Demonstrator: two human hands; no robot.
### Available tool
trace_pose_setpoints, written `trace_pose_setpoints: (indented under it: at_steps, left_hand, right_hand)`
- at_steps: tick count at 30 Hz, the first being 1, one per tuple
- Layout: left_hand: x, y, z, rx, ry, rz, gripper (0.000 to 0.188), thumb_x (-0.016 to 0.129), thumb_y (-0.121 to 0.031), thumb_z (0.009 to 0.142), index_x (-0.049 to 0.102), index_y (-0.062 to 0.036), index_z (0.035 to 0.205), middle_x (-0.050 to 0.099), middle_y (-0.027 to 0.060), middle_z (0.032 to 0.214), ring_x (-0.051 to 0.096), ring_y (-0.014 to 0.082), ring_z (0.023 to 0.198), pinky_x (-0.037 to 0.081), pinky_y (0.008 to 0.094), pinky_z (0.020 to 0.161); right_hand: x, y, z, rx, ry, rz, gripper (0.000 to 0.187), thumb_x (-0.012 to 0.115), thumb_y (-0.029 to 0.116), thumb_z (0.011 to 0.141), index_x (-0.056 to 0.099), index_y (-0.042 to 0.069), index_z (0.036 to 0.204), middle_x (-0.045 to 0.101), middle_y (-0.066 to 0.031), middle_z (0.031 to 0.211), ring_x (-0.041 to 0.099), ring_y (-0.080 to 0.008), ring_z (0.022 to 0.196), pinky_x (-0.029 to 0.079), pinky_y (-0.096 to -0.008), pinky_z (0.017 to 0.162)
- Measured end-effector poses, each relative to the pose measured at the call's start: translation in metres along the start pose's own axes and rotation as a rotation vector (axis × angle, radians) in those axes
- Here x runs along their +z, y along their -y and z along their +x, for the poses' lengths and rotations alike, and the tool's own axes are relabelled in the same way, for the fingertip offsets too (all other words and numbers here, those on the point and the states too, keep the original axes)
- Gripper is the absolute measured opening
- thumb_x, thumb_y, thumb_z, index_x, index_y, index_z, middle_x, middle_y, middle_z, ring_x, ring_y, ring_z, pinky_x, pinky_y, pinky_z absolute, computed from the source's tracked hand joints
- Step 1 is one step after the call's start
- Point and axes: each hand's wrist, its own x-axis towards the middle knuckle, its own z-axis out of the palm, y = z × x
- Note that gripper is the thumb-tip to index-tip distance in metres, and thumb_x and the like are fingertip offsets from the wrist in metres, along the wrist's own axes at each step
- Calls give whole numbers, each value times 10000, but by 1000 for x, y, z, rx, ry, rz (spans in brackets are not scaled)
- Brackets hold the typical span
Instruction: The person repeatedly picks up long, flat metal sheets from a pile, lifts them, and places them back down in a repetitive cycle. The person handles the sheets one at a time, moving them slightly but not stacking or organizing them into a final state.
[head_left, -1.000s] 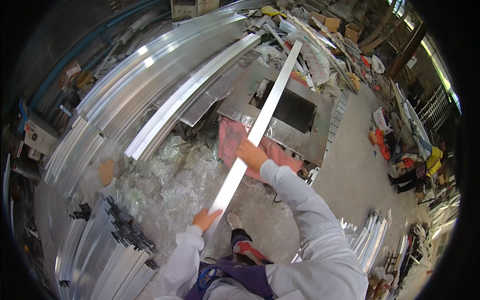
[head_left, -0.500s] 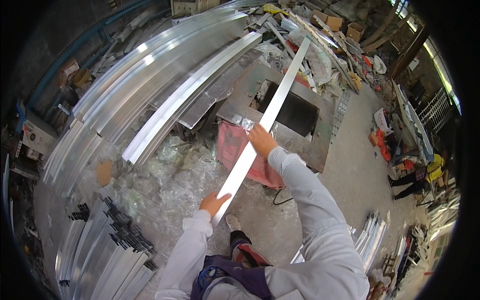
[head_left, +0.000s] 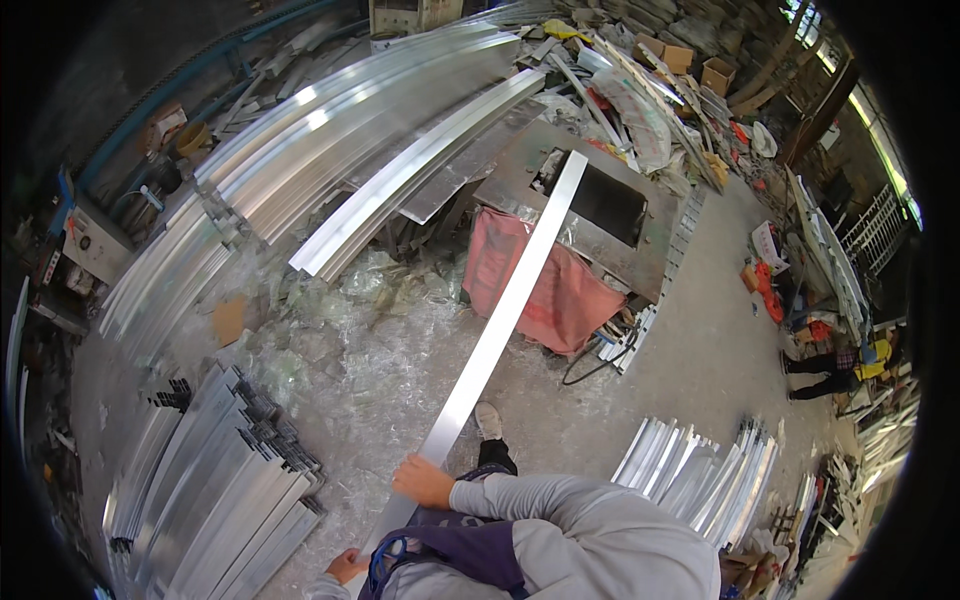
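Note:
A long, flat silvery metal profile slants from beside my body up to the steel worktable, its far end over the table's dark rectangular opening. My right hand is closed round the profile close to my waist. Lower down, my left hand is at the profile's near end, with its fingers partly curled along the edge; part of that hand and the profile's end are hidden by my body. A red cloth hangs from the table's near side, behind the profile.
Long profiles lie stacked on a rack at the far left. Bundled profiles stand at the near left, and more at the right. Clear plastic wrap covers the floor. Someone in a yellow vest is at the far right.
The profile has been drawn back toward me, its far end coming from beyond the table to over the opening. Both hands have moved down and nearer to my body.

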Motion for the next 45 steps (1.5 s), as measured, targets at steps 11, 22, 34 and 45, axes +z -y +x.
trace_pose_setpoints:
  at_steps: [11, 22, 34, 45]
  left_hand:
    - [58, -321, -10, 420, -684, 460, 646, 825, -543, 594, 637, -47, 962, 664, 167, 920, 628, 356, 893, 499, 424, 782]
    - [103, -626, 97, 623, 29, 136, 886, 816, -525, 669, 498, 20, 1291, 584, 227, 1254, 576, 309, 1150, 448, 379, 968]
    - [66, -420, 114, 423, 6, 68, 854, 555, -644, 861, 420, 10, 1394, 519, 213, 1361, 518, 289, 1239, 387, 355, 1034]
    - [-12, -48, 17, -169, -142, 121, 983, 104, -790, 874, 680, -43, 1149, 624, 214, 1217, 539, 327, 1205, 362, 380, 1027]
  right_hand:
    - [-36, -193, -18, 280, 546, -241, 144, 611, 200, 808, 733, 159, 872, 666, -77, 947, 651, -285, 964, 513, -423, 743]
    - [-275, -457, -126, 275, 144, -615, 133, 602, 134, 776, 640, 153, 902, 572, -68, 990, 550, -256, 978, 442, -379, 902]
    - [-177, -328, -87, 191, 182, -497, 130, 589, 148, 784, 649, 156, 899, 558, -75, 957, 535, -263, 1007, 423, -371, 896]
    - [-12, -14, -15, 34, 43, -17, 197, 564, 134, 768, 544, 103, 962, 511, -80, 930, 520, -255, 967, 387, -396, 917]
